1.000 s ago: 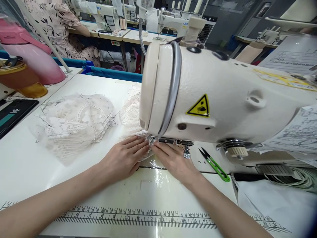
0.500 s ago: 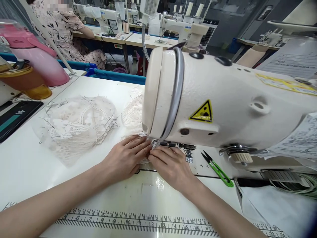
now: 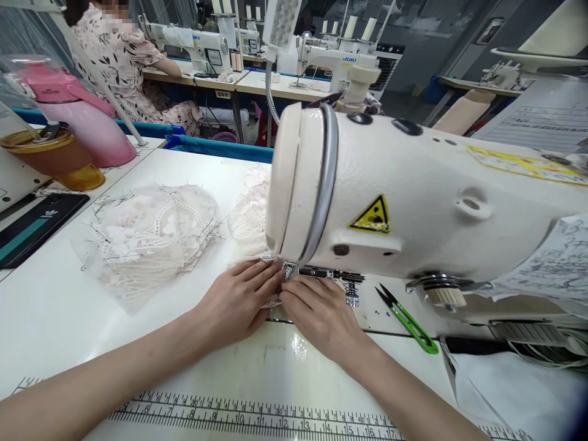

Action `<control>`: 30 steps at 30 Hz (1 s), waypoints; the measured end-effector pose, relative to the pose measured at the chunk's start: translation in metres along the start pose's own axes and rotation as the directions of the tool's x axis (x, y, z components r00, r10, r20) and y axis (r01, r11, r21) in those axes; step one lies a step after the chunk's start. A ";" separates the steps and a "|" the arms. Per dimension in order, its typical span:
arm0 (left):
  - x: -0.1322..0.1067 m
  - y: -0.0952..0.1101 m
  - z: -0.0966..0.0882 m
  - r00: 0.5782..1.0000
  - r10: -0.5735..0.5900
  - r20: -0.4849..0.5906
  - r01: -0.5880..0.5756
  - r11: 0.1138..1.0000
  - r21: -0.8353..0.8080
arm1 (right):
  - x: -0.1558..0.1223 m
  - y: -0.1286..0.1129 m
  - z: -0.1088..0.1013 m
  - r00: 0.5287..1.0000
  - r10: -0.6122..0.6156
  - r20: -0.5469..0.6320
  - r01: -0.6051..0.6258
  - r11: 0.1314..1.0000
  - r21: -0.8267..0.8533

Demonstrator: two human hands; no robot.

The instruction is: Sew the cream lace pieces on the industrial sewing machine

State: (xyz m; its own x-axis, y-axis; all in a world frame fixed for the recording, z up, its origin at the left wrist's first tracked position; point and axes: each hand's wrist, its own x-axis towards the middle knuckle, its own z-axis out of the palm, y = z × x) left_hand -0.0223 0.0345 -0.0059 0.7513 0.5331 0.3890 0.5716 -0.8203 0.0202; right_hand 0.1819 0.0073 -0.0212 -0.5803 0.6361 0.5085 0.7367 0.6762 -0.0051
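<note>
Under the head of the white sewing machine (image 3: 404, 165), my left hand (image 3: 236, 300) presses down on white lace fabric (image 3: 271, 301) with its fingers together and its thumb tucked underneath. Close beside it, my right hand (image 3: 319, 312) has its fingers bent and pinched on the same fabric by the presser foot. The machine head covers the needle, and my hands cover most of the fabric between them. To the left lies a stack of cream lace pieces (image 3: 156, 233) with loose dark threads. More lace (image 3: 250, 214) lies behind my left hand.
Green thread snips (image 3: 408, 321) lie right of my right hand. A printed ruler (image 3: 257, 419) runs along the table's front edge. At left are a phone (image 3: 41, 223), a brown cup (image 3: 57, 156) and a pink bottle (image 3: 87, 122). Another person (image 3: 119, 67) sits at a machine beyond.
The view has shifted slightly, so everything sits a little lower in the picture. Both hands keep their place on the fabric beside the presser foot.
</note>
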 end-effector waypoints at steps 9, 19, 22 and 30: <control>0.003 0.004 0.000 1.000 -0.006 0.003 0.006 1.000 0.026 | 0.002 0.005 -0.007 1.000 -0.007 0.000 0.007 0.999 -0.034; 0.003 0.006 0.002 1.000 -0.006 -0.013 0.007 0.999 0.051 | -0.003 0.015 -0.008 1.000 0.005 0.025 -0.004 0.999 -0.052; 0.004 0.006 0.001 1.000 -0.002 0.017 0.001 0.998 0.058 | -0.005 0.016 -0.010 1.000 0.019 0.013 -0.017 0.990 -0.137; 0.005 0.005 0.000 0.998 -0.002 0.058 -0.002 0.997 0.077 | -0.002 0.015 -0.016 0.995 0.024 -0.092 -0.057 0.927 -0.371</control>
State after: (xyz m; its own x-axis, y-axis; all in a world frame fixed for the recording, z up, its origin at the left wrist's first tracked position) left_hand -0.0158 0.0325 -0.0041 0.7679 0.5458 0.3353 0.5934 -0.8032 -0.0517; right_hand 0.2000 0.0104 -0.0083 -0.5280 0.6156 0.5850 0.8446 0.4525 0.2861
